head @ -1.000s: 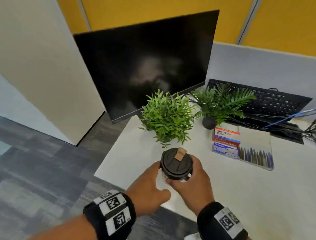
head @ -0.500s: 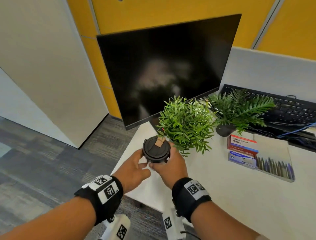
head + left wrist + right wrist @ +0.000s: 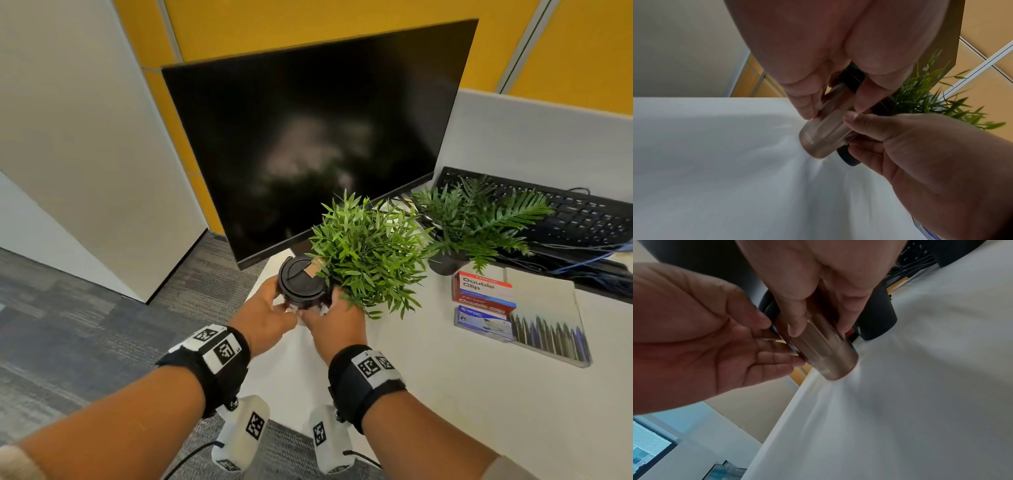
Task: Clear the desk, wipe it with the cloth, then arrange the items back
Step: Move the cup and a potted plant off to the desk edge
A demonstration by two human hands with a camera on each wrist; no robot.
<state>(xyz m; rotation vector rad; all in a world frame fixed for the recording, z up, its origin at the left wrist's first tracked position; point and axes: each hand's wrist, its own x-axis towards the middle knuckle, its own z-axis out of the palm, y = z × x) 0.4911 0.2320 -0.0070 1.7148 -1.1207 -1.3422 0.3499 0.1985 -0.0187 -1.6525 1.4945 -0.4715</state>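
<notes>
Our left hand and right hand both grip the cup, upright, lid up, at the desk's left edge.

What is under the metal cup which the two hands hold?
Under the cup, held by left hand and right hand, only bare white desk shows. Whether its base touches the desk is blurred; the spot below it is covered.

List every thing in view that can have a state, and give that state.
Tumbler, lid on, roughly upright, held by both hands.
Left hand, grips the tumbler.
Right hand, grips the tumbler.
Monitor, screen dark.
Near plant, upright.
Far plant, upright.
Clip boxes, shut.
</notes>
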